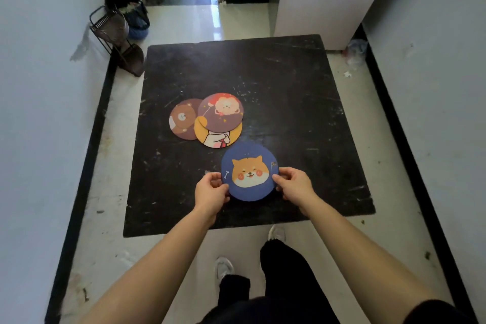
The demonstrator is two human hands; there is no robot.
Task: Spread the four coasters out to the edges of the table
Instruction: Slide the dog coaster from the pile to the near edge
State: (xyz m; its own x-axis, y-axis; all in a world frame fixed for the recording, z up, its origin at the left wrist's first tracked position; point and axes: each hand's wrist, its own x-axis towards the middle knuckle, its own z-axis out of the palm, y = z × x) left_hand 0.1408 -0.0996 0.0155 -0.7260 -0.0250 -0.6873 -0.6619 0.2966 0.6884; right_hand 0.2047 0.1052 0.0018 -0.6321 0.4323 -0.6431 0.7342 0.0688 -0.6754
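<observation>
A blue round coaster (249, 166) with an orange dog face is near the front middle of the black square table (302, 87). My left hand (210, 192) pinches its left rim and my right hand (295, 185) pinches its right rim. Three other coasters overlap in a pile at the table's middle left. A purple coaster with a red-maned lion (221, 112) lies on top. A yellow coaster (218, 137) is partly under it in front, and a brown bear coaster (182, 118) is partly under it at the left.
The low table stands on a pale tiled floor between white walls. A dark metal rack with a dustpan (118, 39) leans by the table's far left corner, next to a dark bin (131, 10). My legs and white shoes (223, 268) are just in front of the table.
</observation>
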